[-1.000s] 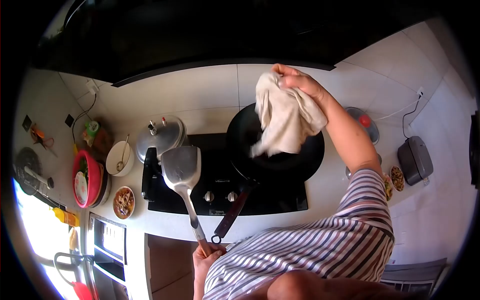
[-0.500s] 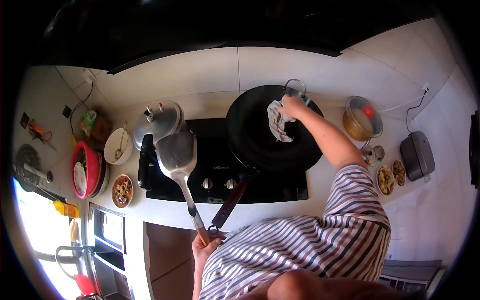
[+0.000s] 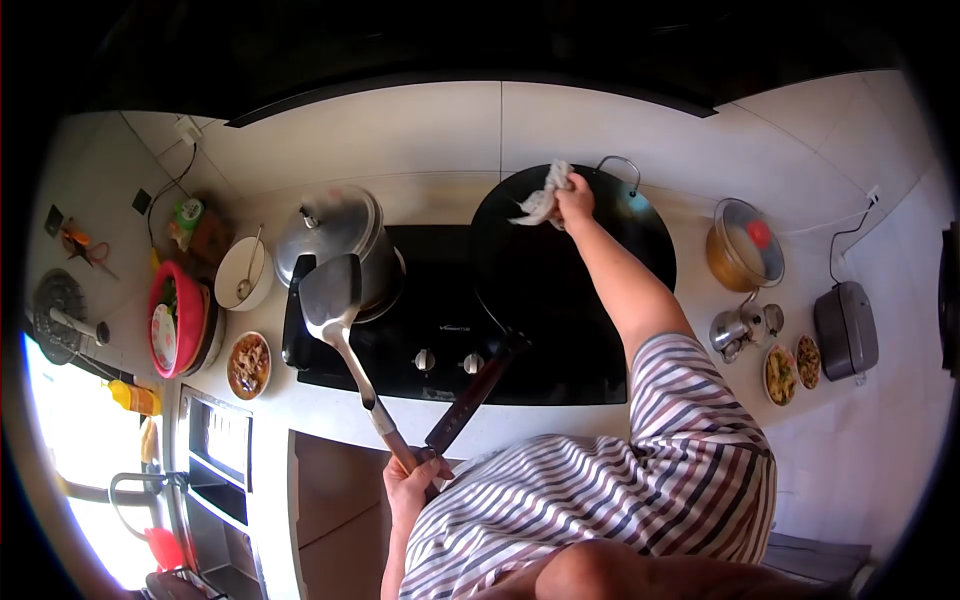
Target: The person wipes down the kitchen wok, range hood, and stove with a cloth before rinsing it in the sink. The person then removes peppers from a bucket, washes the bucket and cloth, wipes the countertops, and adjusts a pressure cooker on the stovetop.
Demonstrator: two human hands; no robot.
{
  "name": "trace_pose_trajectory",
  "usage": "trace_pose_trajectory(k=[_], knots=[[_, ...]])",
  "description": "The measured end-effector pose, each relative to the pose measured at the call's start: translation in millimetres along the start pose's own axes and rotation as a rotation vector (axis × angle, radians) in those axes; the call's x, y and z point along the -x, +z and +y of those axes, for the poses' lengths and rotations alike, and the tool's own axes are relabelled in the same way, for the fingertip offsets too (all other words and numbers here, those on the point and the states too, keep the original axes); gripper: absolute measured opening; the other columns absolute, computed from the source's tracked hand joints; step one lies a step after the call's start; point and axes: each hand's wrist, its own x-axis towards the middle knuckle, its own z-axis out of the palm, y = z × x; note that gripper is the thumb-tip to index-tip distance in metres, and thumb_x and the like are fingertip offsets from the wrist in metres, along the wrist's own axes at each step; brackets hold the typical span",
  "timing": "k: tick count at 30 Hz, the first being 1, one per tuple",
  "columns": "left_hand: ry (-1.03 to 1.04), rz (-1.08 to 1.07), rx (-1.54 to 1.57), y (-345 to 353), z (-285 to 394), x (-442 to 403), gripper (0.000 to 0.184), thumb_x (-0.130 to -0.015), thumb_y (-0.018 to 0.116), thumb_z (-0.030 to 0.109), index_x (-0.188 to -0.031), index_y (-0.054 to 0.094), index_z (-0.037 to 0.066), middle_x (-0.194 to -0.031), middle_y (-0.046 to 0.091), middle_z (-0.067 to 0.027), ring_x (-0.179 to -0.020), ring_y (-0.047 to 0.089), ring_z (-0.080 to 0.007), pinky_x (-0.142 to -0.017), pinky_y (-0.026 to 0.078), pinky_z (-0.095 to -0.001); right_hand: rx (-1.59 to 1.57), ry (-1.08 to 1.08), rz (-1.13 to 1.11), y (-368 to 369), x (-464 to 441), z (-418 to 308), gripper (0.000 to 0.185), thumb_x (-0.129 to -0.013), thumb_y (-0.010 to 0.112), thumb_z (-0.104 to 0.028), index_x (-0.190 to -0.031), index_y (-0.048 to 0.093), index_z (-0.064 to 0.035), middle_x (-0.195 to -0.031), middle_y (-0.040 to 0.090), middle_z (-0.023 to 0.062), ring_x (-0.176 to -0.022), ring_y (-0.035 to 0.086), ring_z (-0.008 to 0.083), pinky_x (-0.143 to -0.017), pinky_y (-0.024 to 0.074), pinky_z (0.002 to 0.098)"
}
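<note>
My right hand [image 3: 575,200] is closed on a pale cloth [image 3: 545,197], which touches the upper left inside of a large black wok [image 3: 570,290]. The wok stands on the right side of the black stove [image 3: 430,300], its dark handle [image 3: 468,402] pointing toward me. Down at the counter's front edge, my left hand [image 3: 410,485] is wrapped round the wooden handle of a metal spatula [image 3: 332,290], whose blade is raised near the pressure cooker. The wok handle's end lies close beside my left hand.
On the left are a pressure cooker [image 3: 335,235], a white bowl [image 3: 244,275], a pink basin [image 3: 178,320] and a bowl of food [image 3: 248,365]. At right stand a yellowish pot [image 3: 735,250], a metal kettle [image 3: 738,328], two food dishes [image 3: 779,375] and a grey box [image 3: 846,330].
My right hand has lowered the cloth from above the wok into it, then moved it to the upper left of the wok. My left hand still holds the spatula.
</note>
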Motion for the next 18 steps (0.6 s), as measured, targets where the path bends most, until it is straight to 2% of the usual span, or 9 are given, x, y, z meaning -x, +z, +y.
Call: trace_pose_trajectory(k=[1, 3, 5, 6, 9, 11, 15, 16, 18], knots=[[-0.005, 0.020, -0.002, -1, 0, -2, 0.008, -0.071, 0.057, -0.002, -0.077, 0.052, -0.001, -0.068, 0.060, -0.0123, -0.057, 0.058, -0.0179, -0.056, 0.048, -0.0277, -0.099, 0.120, -0.067, 15, 29, -33, 0.044, -0.069, 0.051, 0.002, -0.112, 0.050, -0.0084, -0.073, 0.057, 0.0085, -0.046, 0.053, 0.0162, -0.032, 0.0377, 0.0267], [0.000, 0.055, -0.002, 4, 3, -1, 0.007, -0.069, 0.055, -0.002, -0.075, 0.052, -0.001, -0.065, 0.060, -0.0108, -0.053, 0.055, -0.0146, -0.052, 0.044, -0.0246, 0.015, 0.133, -0.226, 42, 48, -29, 0.049, -0.068, 0.050, 0.003, -0.116, 0.048, -0.0088, -0.066, 0.054, 0.0075, -0.044, 0.051, 0.0142, -0.032, 0.0364, 0.0267], [-0.032, 0.069, -0.152, 1, 5, -2, 0.006, -0.069, 0.057, -0.002, -0.073, 0.052, 0.001, -0.062, 0.059, -0.0090, -0.051, 0.054, -0.0124, -0.047, 0.040, -0.0216, 0.137, -0.008, -0.443, 61, 73, -32, 0.049, -0.069, 0.050, 0.002, -0.117, 0.047, -0.0089, -0.061, 0.050, 0.0055, -0.041, 0.047, 0.0117, -0.031, 0.0344, 0.0256], [-0.027, 0.063, -0.186, 0, 6, -2, 0.007, -0.067, 0.058, -0.002, -0.070, 0.053, 0.002, -0.060, 0.059, -0.0075, -0.049, 0.053, -0.0109, -0.045, 0.037, -0.0200, 0.144, 0.075, -0.626, 57, 86, -48, 0.049, -0.069, 0.050, 0.001, -0.117, 0.047, -0.0093, -0.061, 0.049, 0.0048, -0.040, 0.045, 0.0108, -0.032, 0.0334, 0.0246], [-0.026, 0.050, -0.144, 1, 5, -3, 0.008, -0.066, 0.059, -0.002, -0.069, 0.052, 0.002, -0.061, 0.060, -0.0078, -0.050, 0.054, -0.0113, -0.045, 0.038, -0.0203, 0.127, 0.295, -1.201, 29, 128, -80, 0.044, -0.071, 0.053, -0.004, -0.113, 0.052, -0.0137, -0.062, 0.050, 0.0016, -0.037, 0.038, 0.0082, -0.032, 0.0286, 0.0221], [-0.029, 0.038, -0.108, 2, 6, -3, 0.009, -0.066, 0.058, -0.003, -0.071, 0.052, 0.001, -0.061, 0.059, -0.0090, -0.050, 0.055, -0.0145, -0.047, 0.041, -0.0226, 0.208, 0.356, -1.457, -1, 157, -92, 0.037, -0.074, 0.058, -0.012, -0.110, 0.053, -0.0132, -0.062, 0.050, 0.0008, -0.038, 0.037, 0.0073, -0.032, 0.0279, 0.0213], [-0.036, 0.085, -0.164, 5, 8, -3, 0.010, -0.066, 0.057, -0.003, -0.071, 0.049, -0.001, -0.060, 0.057, -0.0108, -0.049, 0.053, -0.0158, -0.048, 0.043, -0.0242, 0.747, 0.422, -1.500, -70, 178, -122, 0.029, -0.075, 0.061, -0.020, -0.103, 0.057, -0.0125, -0.062, 0.050, 0.0014, -0.037, 0.035, 0.0078, -0.032, 0.0244, 0.0230], [-0.024, 0.085, -0.164, 5, 7, -4, 0.010, -0.066, 0.057, -0.003, -0.071, 0.048, -0.001, -0.059, 0.057, -0.0107, -0.048, 0.053, -0.0157, -0.048, 0.043, -0.0243, 0.869, 0.365, -1.483, -89, 175, -117, 0.025, -0.073, 0.061, -0.021, -0.097, 0.060, -0.0123, -0.062, 0.051, 0.0016, -0.040, 0.040, 0.0100, -0.034, 0.0282, 0.0256], [0.000, 0.105, -0.133, 8, 5, -4, 0.010, -0.066, 0.055, -0.002, -0.071, 0.047, 0.000, -0.057, 0.054, -0.0095, -0.048, 0.052, -0.0156, -0.048, 0.042, -0.0245, 1.139, 0.031, -1.508, -125, 161, -125, 0.025, -0.068, 0.059, -0.024, -0.090, 0.064, -0.0136, -0.071, 0.062, 0.0035, -0.064, 0.058, 0.0187, -0.053, 0.0461, 0.0350]])
